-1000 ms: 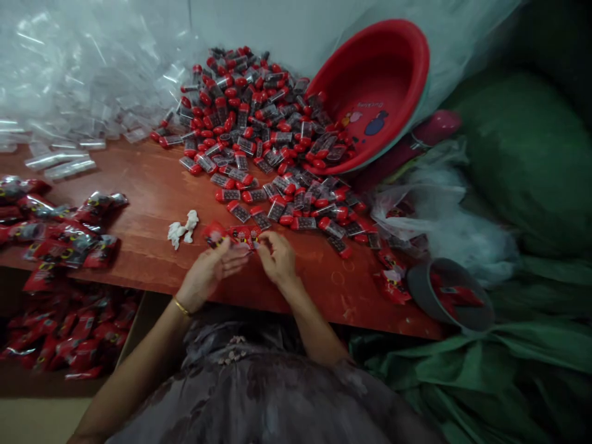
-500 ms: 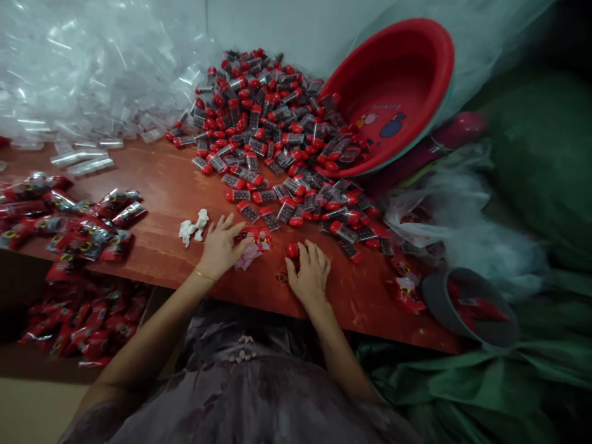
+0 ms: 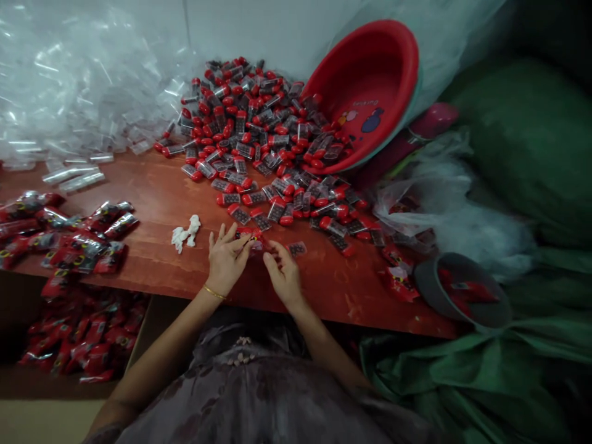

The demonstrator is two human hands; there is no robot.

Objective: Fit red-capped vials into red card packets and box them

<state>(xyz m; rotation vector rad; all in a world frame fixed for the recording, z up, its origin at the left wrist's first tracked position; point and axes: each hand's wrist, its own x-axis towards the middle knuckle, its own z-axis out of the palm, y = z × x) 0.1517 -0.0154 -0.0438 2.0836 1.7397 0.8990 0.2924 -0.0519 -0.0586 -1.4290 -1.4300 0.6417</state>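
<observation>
My left hand (image 3: pixel 226 264) is over a small stack of red printed labels (image 3: pixel 257 238) on the table, its thumb and forefinger pinched together at a label. Close by on the right, my right hand (image 3: pixel 283 274) has its thumb and fingers curled together beside the labels. What lies between those fingers is too small to make out. A small clear container (image 3: pixel 296 248) with dark contents lies just right of my right hand. Behind both hands spreads a large heap of clear containers with red caps (image 3: pixel 240 148).
A red basin (image 3: pixel 407 61) leans on its side against the heap. Wrapped red packs (image 3: pixel 108 256) lie at left, above a box of more packs (image 3: pixel 92 333). Clear plastic sleeves (image 3: pixel 78 92) pile at back left. Crumpled white tissue (image 3: pixel 185 234) and a grey bowl (image 3: pixel 425 280) flank the hands.
My right hand has moved left, away from a red-capped spot on the table, to the labels beside my left hand. The camera view has shifted slightly.
</observation>
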